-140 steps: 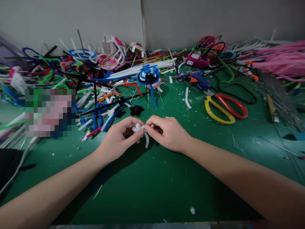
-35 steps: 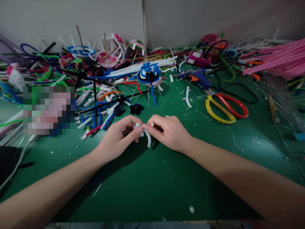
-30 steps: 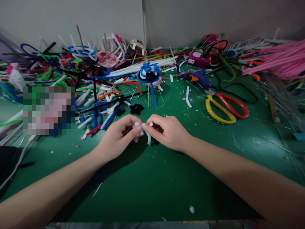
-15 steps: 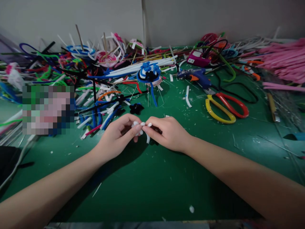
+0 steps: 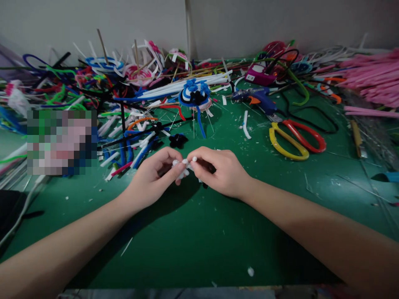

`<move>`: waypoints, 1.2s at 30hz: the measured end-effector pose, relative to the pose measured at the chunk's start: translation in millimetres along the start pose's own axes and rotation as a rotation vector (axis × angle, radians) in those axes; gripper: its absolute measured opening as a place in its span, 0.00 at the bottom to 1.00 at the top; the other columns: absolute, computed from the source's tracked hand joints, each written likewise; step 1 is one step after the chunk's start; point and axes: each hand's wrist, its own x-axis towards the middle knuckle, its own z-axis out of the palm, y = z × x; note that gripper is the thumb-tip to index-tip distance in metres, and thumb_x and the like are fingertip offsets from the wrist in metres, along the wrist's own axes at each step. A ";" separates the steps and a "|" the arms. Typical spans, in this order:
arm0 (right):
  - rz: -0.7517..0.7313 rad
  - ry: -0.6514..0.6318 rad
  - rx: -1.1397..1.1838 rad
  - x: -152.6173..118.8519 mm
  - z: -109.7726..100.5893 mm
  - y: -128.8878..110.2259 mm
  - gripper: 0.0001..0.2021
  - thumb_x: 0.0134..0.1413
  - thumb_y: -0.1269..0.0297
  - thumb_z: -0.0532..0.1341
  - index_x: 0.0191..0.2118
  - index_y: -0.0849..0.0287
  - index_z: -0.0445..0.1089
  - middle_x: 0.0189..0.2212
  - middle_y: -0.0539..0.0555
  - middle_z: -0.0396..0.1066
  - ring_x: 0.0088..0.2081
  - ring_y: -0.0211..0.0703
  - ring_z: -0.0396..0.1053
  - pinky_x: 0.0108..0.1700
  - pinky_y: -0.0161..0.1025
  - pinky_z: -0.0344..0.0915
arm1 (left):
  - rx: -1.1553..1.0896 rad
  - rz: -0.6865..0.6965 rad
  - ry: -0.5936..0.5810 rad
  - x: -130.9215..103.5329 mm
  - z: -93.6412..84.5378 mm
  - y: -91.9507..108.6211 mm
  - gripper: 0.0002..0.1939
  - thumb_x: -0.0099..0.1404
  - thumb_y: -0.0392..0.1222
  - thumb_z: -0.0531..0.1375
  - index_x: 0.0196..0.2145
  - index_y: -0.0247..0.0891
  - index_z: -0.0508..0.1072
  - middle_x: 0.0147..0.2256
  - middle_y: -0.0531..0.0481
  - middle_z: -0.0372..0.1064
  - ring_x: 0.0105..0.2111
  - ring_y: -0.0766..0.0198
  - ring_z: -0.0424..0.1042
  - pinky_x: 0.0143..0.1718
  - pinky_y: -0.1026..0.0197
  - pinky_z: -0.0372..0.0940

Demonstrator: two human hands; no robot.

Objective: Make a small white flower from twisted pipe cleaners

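My left hand [image 5: 156,174] pinches a small, white, lobed bundle of fuzzy stem [image 5: 185,161] above the glossy green counter [image 5: 174,249]; my right hand [image 5: 221,170], thumb and forefinger nearly closed, grips its right side. The white tail that hung below is now out of sight, probably being folded in.

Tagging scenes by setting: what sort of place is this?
Probably a craft workbench: there's a blue glue gun, red-and-yellow-handled scissors and a heap of pink pipe cleaners.
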 end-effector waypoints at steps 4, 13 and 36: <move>-0.008 0.010 0.014 -0.4 1.1 0.3 0.05 0.58 0.67 0.54 0.38 0.60 0.66 0.21 0.44 0.66 0.21 0.29 0.61 0.27 0.29 0.54 | 0.005 -0.026 -0.002 0.0 -0.2 0.5 0.05 0.65 0.40 0.57 0.33 0.37 0.66 0.25 0.55 0.66 0.23 0.70 0.69 0.25 0.68 0.65; 0.005 0.008 0.003 -1.4 2.7 1.3 0.02 0.55 0.68 0.57 0.33 0.58 0.60 0.22 0.43 0.65 0.20 0.28 0.61 0.25 0.28 0.53 | 0.019 -0.014 -0.006 -0.4 -1.1 -1.0 0.05 0.65 0.40 0.57 0.33 0.37 0.66 0.24 0.56 0.65 0.23 0.70 0.68 0.25 0.68 0.64; 0.071 -0.105 0.083 1.7 0.9 1.4 0.07 0.56 0.61 0.57 0.33 0.58 0.59 0.21 0.43 0.64 0.21 0.30 0.61 0.26 0.29 0.52 | 0.062 -0.018 0.016 -0.4 -0.7 1.0 0.05 0.65 0.41 0.57 0.32 0.37 0.66 0.24 0.55 0.65 0.23 0.71 0.69 0.25 0.69 0.64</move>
